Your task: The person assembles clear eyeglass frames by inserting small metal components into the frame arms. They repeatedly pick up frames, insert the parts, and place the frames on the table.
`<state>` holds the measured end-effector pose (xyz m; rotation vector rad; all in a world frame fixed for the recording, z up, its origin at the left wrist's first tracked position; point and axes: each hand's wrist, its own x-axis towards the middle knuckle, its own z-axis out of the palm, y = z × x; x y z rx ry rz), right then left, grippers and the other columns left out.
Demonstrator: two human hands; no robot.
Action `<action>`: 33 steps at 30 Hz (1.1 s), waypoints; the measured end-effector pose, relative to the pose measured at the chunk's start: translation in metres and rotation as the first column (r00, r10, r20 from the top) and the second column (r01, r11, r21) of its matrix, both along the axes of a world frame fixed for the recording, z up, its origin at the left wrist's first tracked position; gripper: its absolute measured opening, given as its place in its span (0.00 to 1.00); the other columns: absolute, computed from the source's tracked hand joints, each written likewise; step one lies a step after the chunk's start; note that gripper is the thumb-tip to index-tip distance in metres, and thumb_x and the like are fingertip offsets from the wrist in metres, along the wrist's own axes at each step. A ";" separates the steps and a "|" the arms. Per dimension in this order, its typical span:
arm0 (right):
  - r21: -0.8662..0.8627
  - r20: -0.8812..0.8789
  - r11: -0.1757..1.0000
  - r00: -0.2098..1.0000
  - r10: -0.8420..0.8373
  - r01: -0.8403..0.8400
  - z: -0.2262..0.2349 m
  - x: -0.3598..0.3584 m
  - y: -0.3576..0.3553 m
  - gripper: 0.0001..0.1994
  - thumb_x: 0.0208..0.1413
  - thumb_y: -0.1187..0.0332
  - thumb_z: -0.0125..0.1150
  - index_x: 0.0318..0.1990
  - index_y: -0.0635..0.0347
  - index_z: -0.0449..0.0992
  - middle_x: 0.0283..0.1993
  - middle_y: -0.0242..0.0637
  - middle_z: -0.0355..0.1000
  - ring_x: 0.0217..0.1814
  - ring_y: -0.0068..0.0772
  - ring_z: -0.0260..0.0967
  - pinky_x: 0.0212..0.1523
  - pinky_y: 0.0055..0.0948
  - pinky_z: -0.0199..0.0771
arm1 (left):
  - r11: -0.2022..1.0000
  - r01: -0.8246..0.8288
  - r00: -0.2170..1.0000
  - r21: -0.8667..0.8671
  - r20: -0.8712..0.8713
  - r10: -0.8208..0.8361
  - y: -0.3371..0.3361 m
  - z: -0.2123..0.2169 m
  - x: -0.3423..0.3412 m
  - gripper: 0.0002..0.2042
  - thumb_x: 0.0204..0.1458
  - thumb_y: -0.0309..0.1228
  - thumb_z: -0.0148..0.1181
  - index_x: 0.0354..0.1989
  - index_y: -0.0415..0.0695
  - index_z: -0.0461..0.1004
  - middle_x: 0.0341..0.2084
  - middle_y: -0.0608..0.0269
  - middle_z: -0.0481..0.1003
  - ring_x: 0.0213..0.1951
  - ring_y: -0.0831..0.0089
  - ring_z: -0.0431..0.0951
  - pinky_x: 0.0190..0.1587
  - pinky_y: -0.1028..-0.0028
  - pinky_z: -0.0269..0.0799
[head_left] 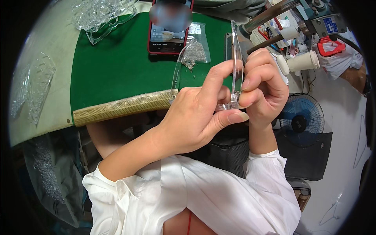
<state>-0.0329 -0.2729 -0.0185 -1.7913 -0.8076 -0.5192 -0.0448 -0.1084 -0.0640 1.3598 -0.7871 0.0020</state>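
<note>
From the head view, the work looks mid-way, as a judgement: one clear frame [236, 62] is held up in both hands above the edge of the green mat [117, 66], with a clear arm [176, 76] hanging off its left side, so that side seems already joined; the fingers meet at the lower corner of the frame, where a small hinge part appears to be getting fitted, though whether a screw is in cannot be told; a pile of clear frames [100, 15] lies at the mat's far left corner, and more clear pieces [31, 90] on the pale table to the left; a small bag of tiny screws [194, 51] sits open beside a red phone [169, 29]. The left hand [196, 117] is closed round the frame's bottom, forefinger up along its side, thumb pressed under it; the right hand [262, 86] pinches the frame's edge between thumb and curled fingers, pressed tight, not spread.
</note>
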 end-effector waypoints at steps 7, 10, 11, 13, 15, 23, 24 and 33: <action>0.266 -0.385 0.963 0.920 0.070 0.038 -0.006 -0.015 -0.002 0.16 0.46 0.64 0.70 0.35 0.67 0.75 0.36 0.35 0.67 0.37 0.25 0.61 0.39 0.21 0.62 | 0.998 -0.062 0.997 -0.014 0.052 0.063 -0.012 0.007 0.016 0.36 0.56 0.46 0.55 0.62 0.37 0.44 0.23 0.52 0.72 0.25 0.52 0.76 0.27 0.67 0.68; 0.274 -0.392 0.960 0.918 0.062 0.052 -0.010 -0.015 -0.015 0.15 0.51 0.63 0.66 0.38 0.68 0.76 0.38 0.34 0.68 0.39 0.24 0.62 0.44 0.22 0.62 | 0.991 -0.109 0.991 -0.084 0.071 0.115 -0.032 0.007 0.021 0.33 0.55 0.44 0.56 0.60 0.36 0.50 0.26 0.51 0.74 0.27 0.51 0.76 0.30 0.64 0.70; 0.279 -0.385 0.957 0.922 0.039 0.076 -0.008 -0.013 -0.021 0.14 0.51 0.64 0.66 0.38 0.68 0.76 0.38 0.34 0.68 0.39 0.24 0.62 0.44 0.22 0.62 | 0.984 -0.178 0.958 -0.007 0.227 0.175 -0.035 0.008 0.027 0.31 0.54 0.42 0.56 0.59 0.36 0.53 0.25 0.51 0.74 0.27 0.51 0.76 0.30 0.63 0.71; 0.234 -0.310 0.968 0.951 -0.012 0.089 -0.002 -0.007 -0.039 0.13 0.52 0.65 0.65 0.37 0.69 0.76 0.37 0.34 0.68 0.40 0.23 0.64 0.44 0.21 0.63 | 0.943 -0.303 0.863 0.137 0.459 0.211 -0.040 0.012 0.039 0.25 0.53 0.39 0.57 0.54 0.36 0.60 0.25 0.52 0.73 0.26 0.51 0.76 0.30 0.62 0.71; 0.200 -0.274 0.975 0.961 -0.042 0.100 0.011 -0.002 -0.054 0.11 0.53 0.68 0.63 0.37 0.69 0.76 0.37 0.33 0.67 0.41 0.23 0.64 0.44 0.20 0.64 | 0.878 -0.368 0.826 0.306 0.540 0.158 -0.042 0.016 0.045 0.18 0.52 0.36 0.58 0.46 0.37 0.65 0.24 0.54 0.73 0.26 0.53 0.75 0.29 0.62 0.70; 0.052 0.110 0.912 0.906 -0.409 0.406 0.017 0.008 -0.072 0.11 0.44 0.72 0.69 0.36 0.63 0.77 0.28 0.28 0.70 0.31 0.19 0.61 0.34 0.20 0.63 | 0.803 -0.381 0.831 0.458 0.551 0.080 -0.068 0.024 0.049 0.08 0.54 0.32 0.55 0.29 0.41 0.66 0.19 0.57 0.72 0.24 0.56 0.76 0.23 0.60 0.69; 0.014 0.174 0.903 0.888 -0.425 0.430 0.017 0.008 -0.076 0.11 0.44 0.72 0.69 0.36 0.63 0.76 0.28 0.28 0.70 0.31 0.19 0.61 0.34 0.20 0.63 | 0.804 -0.378 0.830 0.459 0.553 0.074 -0.070 0.026 0.048 0.08 0.54 0.32 0.55 0.29 0.41 0.66 0.19 0.57 0.72 0.24 0.56 0.76 0.23 0.60 0.69; 0.244 0.017 0.883 0.909 -0.417 0.401 0.014 0.037 -0.101 0.15 0.45 0.72 0.70 0.38 0.63 0.71 0.28 0.30 0.71 0.30 0.18 0.63 0.35 0.19 0.65 | 0.805 -0.446 0.775 0.390 0.619 0.130 -0.104 0.032 0.075 0.09 0.54 0.30 0.54 0.26 0.40 0.65 0.17 0.54 0.73 0.20 0.55 0.75 0.22 0.62 0.68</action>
